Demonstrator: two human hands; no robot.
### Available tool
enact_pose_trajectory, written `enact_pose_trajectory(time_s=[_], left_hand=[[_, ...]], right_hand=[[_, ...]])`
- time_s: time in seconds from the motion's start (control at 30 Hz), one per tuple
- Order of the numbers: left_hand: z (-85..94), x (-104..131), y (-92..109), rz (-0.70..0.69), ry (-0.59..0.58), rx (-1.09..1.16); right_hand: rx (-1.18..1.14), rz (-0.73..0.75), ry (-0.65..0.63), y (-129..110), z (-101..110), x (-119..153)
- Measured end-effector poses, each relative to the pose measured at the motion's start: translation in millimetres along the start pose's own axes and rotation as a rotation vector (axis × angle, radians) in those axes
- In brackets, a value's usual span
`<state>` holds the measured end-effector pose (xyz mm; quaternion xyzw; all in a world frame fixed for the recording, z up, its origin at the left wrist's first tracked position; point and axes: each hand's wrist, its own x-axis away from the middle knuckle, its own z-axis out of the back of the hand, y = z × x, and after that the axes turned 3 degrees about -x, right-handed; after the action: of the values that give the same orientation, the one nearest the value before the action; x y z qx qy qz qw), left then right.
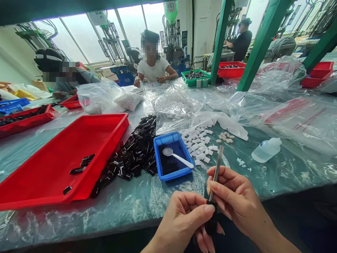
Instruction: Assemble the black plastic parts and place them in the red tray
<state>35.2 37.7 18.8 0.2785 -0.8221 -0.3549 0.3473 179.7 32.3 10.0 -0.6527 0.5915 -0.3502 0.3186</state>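
My left hand (184, 219) is closed on a small black plastic part (211, 223), held upright just past the table's front edge. Between the thumb and fingers of my right hand (234, 196) is a slim metal tool (218, 165), tweezers by its look. Its lower end meets the top of the black part; whether it goes inside, I cannot tell. Ahead of my hands stands a small blue tray (172, 174) with a white spoon (181, 160) resting across it. Loose white pieces (198, 144) lie beyond, with a pile of glossy black parts (137, 151) left of the tray.
A large red tray (52, 158) with a few black parts fills the left side. To the right lies a translucent bottle (266, 150). Plastic bags (173, 105) cover the table's back, where a person (152, 66) sits opposite. Green posts (259, 45) rise at right.
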Motion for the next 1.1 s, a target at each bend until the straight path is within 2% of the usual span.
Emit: enact_pose_trajectory(time_s=[0.77,0.83,0.97,1.1], left_hand=[[1.2,1,-2,0.013,0.026,-0.024],[1.9,2,-4,0.025,0.044,-0.008],[3.9,5,-4,0.047,0.11,-0.018],[6.8,9,1,0.02,0.137,-0.101]], right_hand=[[0.072,-0.035,0.043,-5,-3,2],[0.126,0.004,0.08,-10,-1,0],[0.313,0.128,0.244,-25,11,-8],[0.57,0.137,0.348,-36,31,-19]])
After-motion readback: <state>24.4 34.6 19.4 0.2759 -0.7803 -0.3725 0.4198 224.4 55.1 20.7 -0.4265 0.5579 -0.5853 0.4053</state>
